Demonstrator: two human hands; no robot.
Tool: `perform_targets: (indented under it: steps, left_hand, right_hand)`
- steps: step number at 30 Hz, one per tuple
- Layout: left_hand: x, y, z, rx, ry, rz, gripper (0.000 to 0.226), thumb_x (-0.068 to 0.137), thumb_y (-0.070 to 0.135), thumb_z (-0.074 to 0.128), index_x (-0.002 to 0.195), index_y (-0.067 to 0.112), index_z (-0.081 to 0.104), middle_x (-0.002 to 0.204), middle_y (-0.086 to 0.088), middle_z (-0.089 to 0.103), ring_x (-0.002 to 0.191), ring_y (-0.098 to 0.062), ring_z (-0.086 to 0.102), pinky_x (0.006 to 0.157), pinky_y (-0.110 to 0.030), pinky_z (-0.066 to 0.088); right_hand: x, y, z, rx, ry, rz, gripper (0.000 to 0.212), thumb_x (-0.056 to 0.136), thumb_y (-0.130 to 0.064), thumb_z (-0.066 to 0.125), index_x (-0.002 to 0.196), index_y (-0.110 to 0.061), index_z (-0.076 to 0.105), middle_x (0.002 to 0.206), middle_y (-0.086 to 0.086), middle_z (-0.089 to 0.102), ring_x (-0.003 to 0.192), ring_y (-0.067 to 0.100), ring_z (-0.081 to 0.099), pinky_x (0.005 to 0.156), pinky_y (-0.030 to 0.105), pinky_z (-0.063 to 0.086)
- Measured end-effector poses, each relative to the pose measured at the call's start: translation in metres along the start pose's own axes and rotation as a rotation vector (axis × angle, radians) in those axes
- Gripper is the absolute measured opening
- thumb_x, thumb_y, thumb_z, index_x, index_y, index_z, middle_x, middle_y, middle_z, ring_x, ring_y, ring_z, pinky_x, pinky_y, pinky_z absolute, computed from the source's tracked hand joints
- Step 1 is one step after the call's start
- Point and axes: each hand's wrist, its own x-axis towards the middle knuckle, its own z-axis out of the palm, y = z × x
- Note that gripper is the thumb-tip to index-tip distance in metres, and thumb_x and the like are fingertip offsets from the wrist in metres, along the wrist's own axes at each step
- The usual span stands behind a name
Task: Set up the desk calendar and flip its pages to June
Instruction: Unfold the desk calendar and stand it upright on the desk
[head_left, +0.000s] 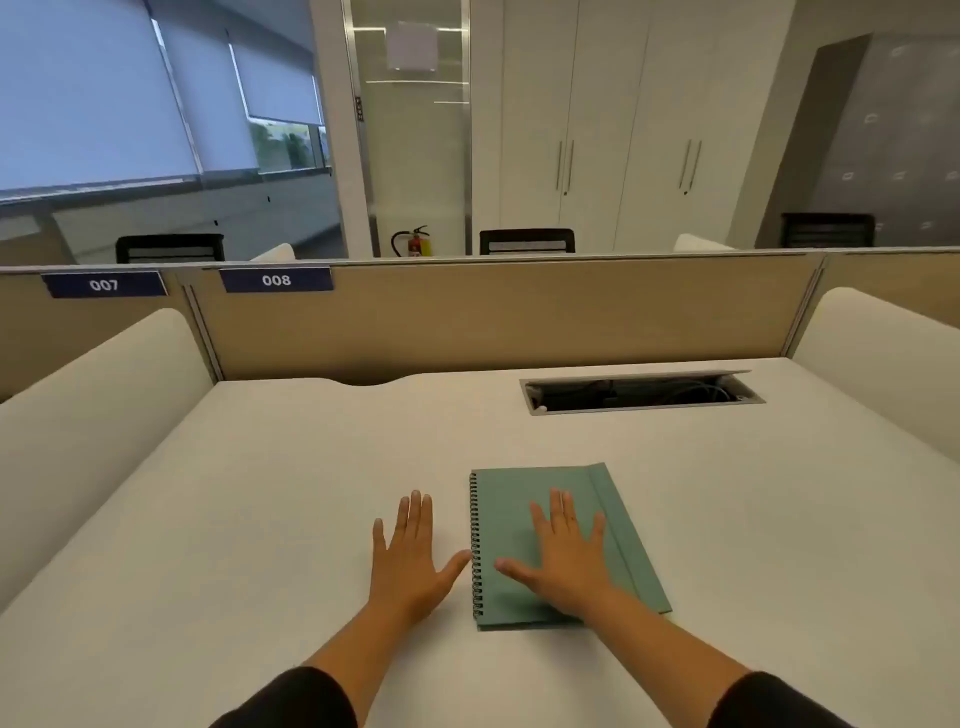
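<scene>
Both hands lay open and flat, the right hand (563, 553) on the folded calendar (558, 540) mid-desk (260, 493), the left hand (410, 553) just beside its spiral; it looked light, stiff, best lifted by an edge.

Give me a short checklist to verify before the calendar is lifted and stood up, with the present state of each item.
1. Calendar lies flat and closed on the desk: ok.
2. Right hand rests open on its cover: ok.
3. Left hand is flat on the desk beside the spiral binding, holding nothing: ok.
4. Bare desk behind the calendar for standing it: ok.
5. Which month is on top: cannot tell.
</scene>
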Motion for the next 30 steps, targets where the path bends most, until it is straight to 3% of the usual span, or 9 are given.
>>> perform_targets:
  steps: [7, 10, 13, 17, 20, 24, 27, 28, 30]
  left_hand:
    - [-0.018, 0.035, 0.023, -0.234, -0.139, -0.107, 0.067, 0.093, 0.052, 0.025, 0.146, 0.013, 0.014, 0.158, -0.008, 0.005, 0.146, -0.019, -0.005, 0.118, -0.042, -0.006]
    - [-0.019, 0.065, 0.017, -0.543, -0.057, -0.125, 0.046, 0.088, 0.032, 0.049, 0.130, 0.013, 0.042, 0.134, -0.010, 0.048, 0.129, -0.026, 0.039, 0.108, -0.042, 0.032]
    - [-0.019, 0.084, 0.007, -0.798, -0.057, -0.183, 0.054, 0.078, 0.011, 0.059, 0.129, 0.011, 0.042, 0.124, -0.009, 0.056, 0.112, -0.025, 0.053, 0.097, -0.042, 0.045]
    - [-0.002, 0.077, -0.005, -1.001, -0.099, -0.466, 0.063, 0.079, 0.003, 0.056, 0.136, 0.009, 0.031, 0.119, -0.015, 0.058, 0.098, -0.028, 0.057, 0.082, -0.040, 0.051]
    - [0.005, 0.070, -0.011, -1.288, -0.206, -0.583, 0.043, 0.080, -0.004, 0.053, 0.122, -0.003, 0.047, 0.107, -0.022, 0.062, 0.088, -0.036, 0.062, 0.068, -0.039, 0.053]
    - [0.005, 0.083, -0.037, -1.419, -0.194, -0.474, 0.009, 0.083, 0.005, 0.056, 0.088, 0.005, 0.064, 0.078, -0.010, 0.070, 0.067, -0.023, 0.065, 0.052, -0.027, 0.049]
    - [0.011, 0.104, -0.068, -1.491, -0.223, -0.328, 0.012, 0.086, 0.019, 0.057, 0.090, 0.010, 0.065, 0.076, -0.007, 0.073, 0.067, -0.019, 0.069, 0.054, -0.026, 0.052]
    - [0.012, 0.112, -0.076, -1.502, -0.238, -0.263, 0.014, 0.087, 0.023, 0.057, 0.090, 0.012, 0.066, 0.074, -0.004, 0.075, 0.067, -0.017, 0.070, 0.054, -0.025, 0.053]
    - [0.011, 0.126, -0.085, -1.524, -0.270, -0.149, 0.016, 0.089, 0.026, 0.054, 0.091, 0.016, 0.066, 0.075, -0.001, 0.076, 0.071, -0.015, 0.072, 0.058, -0.024, 0.055]
  right_hand:
    - [-0.039, 0.015, 0.038, 0.057, -0.011, 0.056, 0.111, 0.060, -0.088, 0.025, 0.147, -0.024, 0.002, 0.157, 0.006, -0.011, 0.142, 0.018, -0.019, 0.108, 0.053, -0.019]
    - [-0.043, 0.021, 0.042, 0.048, 0.019, 0.016, 0.117, 0.053, -0.091, 0.029, 0.147, -0.027, 0.002, 0.157, 0.002, -0.011, 0.142, 0.016, -0.018, 0.108, 0.048, -0.020]
    - [-0.042, 0.019, 0.039, 0.064, 0.016, 0.022, 0.120, 0.049, -0.094, 0.027, 0.146, -0.029, 0.002, 0.157, 0.000, -0.010, 0.142, 0.014, -0.016, 0.108, 0.047, -0.020]
    - [-0.043, 0.018, 0.035, 0.099, -0.012, 0.028, 0.117, 0.051, -0.091, 0.034, 0.146, -0.031, 0.001, 0.157, -0.003, -0.011, 0.142, 0.013, -0.017, 0.108, 0.045, -0.021]
    - [-0.046, 0.021, 0.029, 0.134, -0.016, -0.009, 0.112, 0.057, -0.082, 0.046, 0.146, -0.034, 0.000, 0.154, -0.010, -0.013, 0.142, 0.011, -0.015, 0.110, 0.044, -0.019]
    - [-0.048, 0.030, 0.017, 0.298, 0.024, -0.122, 0.089, 0.078, -0.055, 0.055, 0.141, -0.040, -0.006, 0.145, -0.023, -0.014, 0.143, 0.008, -0.007, 0.114, 0.037, -0.009]
    - [-0.051, 0.035, 0.004, 0.590, 0.167, -0.116, 0.084, 0.074, -0.047, 0.067, 0.141, -0.042, 0.017, 0.146, -0.024, 0.020, 0.138, 0.004, 0.023, 0.113, 0.023, 0.019]
    - [-0.051, 0.036, 0.000, 0.644, 0.219, -0.098, 0.082, 0.071, -0.045, 0.070, 0.139, -0.043, 0.024, 0.141, -0.025, 0.030, 0.129, 0.001, 0.035, 0.106, 0.016, 0.031]
    - [-0.048, 0.034, -0.004, 0.667, 0.321, -0.081, 0.075, 0.074, -0.034, 0.070, 0.134, -0.044, 0.026, 0.129, -0.024, 0.040, 0.113, 0.004, 0.048, 0.091, 0.008, 0.041]
